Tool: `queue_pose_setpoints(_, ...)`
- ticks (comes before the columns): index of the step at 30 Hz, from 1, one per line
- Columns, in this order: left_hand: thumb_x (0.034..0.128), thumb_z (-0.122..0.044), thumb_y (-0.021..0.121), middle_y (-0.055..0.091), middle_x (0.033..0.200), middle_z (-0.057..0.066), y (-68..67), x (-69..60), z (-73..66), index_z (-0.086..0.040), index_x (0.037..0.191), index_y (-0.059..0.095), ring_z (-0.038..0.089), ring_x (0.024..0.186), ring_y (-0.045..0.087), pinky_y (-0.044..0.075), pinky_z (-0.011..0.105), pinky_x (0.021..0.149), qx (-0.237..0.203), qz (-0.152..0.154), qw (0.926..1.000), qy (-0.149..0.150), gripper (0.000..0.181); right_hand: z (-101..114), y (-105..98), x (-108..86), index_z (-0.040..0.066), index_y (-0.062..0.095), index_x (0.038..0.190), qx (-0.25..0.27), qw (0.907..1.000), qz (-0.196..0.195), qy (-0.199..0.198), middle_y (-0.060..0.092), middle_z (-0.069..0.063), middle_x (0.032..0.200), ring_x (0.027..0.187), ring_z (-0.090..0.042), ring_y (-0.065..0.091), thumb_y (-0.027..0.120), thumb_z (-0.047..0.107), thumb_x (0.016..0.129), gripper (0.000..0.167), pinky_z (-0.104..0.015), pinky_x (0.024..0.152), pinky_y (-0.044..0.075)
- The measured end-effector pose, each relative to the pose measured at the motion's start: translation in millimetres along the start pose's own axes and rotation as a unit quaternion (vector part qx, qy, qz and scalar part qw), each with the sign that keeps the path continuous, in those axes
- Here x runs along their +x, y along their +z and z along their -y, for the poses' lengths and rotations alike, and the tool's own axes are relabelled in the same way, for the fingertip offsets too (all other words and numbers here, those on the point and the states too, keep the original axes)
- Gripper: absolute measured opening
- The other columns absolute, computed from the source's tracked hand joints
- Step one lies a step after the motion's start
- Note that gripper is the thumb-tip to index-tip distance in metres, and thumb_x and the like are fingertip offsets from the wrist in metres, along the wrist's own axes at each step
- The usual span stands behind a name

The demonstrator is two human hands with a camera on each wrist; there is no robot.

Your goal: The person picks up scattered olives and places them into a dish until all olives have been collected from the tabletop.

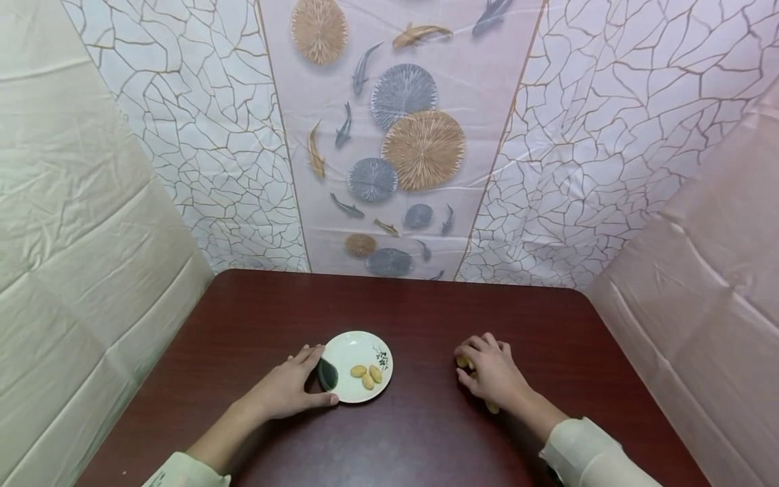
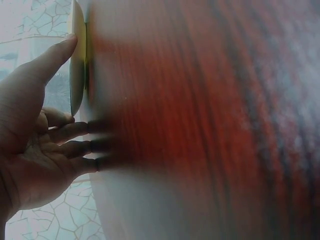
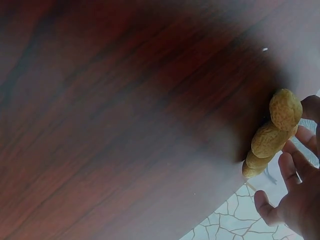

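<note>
A white plate [image 1: 356,348] with a dark green patch at its left and a floral print at its right holds three small yellow oval pieces [image 1: 368,381]. At the plate's left edge, my left hand [image 1: 286,389] touches the rim with spread thumb and fingers; the left wrist view shows the thumb of that hand [image 2: 35,130] against the plate's side [image 2: 77,65]. Bent, parted fingers of my right hand [image 1: 496,375] surround more yellow pieces [image 1: 464,361] on the table. Several wrinkled pieces [image 3: 270,139] lie in a row beside the right hand [image 3: 300,200], without a visible pinch.
The dark red-brown table [image 1: 389,439] has rounded far corners. Behind it hangs a patterned cloth [image 1: 377,223] with fish and round motifs, and plain pale cloths [image 1: 79,270] flank both sides. A tiny white speck [image 3: 265,49] lies on the tabletop.
</note>
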State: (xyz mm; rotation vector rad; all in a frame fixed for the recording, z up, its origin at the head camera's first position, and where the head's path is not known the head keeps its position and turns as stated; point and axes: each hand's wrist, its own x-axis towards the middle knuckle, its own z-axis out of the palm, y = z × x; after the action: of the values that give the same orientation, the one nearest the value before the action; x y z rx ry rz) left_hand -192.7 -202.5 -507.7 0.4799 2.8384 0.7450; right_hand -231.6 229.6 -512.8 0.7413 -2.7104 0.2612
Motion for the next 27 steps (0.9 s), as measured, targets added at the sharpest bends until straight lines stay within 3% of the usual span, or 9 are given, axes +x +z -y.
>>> queue_pose_setpoints(15, 0.0879, -0.065, 0.086, 0.040, 0.171, 0.036, 0.7, -1.9, -0.7, 0.004, 0.169, 0.038, 0.066, 0.152, 0.044, 0.040, 0.076, 0.123, 0.001, 0.005, 1.0000, -0.004, 0.116, 0.6, 0.4, -2.7, 0.015, 0.080, 0.110, 0.000, 1.0000, -0.007, -0.007, 0.075, -0.002, 0.115, 0.103, -0.025, 0.060, 0.094, 0.013, 0.086, 0.028, -0.063, 0.086, 0.053)
queue_pose_setpoints(27, 0.0879, -0.066, 0.085, 0.041, 0.171, 0.035, 0.9, -0.2, 1.3, 0.005, 0.168, 0.038, 0.058, 0.158, 0.042, 0.040, 0.073, 0.125, 0.008, -0.004, 0.9999, 0.006, 0.117, 9.2, -5.1, -0.2, 0.015, 0.080, 0.110, 0.013, 0.9992, -0.027, -0.027, 0.075, -0.001, 0.115, 0.103, -0.023, 0.060, 0.092, 0.012, 0.086, 0.028, -0.061, 0.088, 0.053)
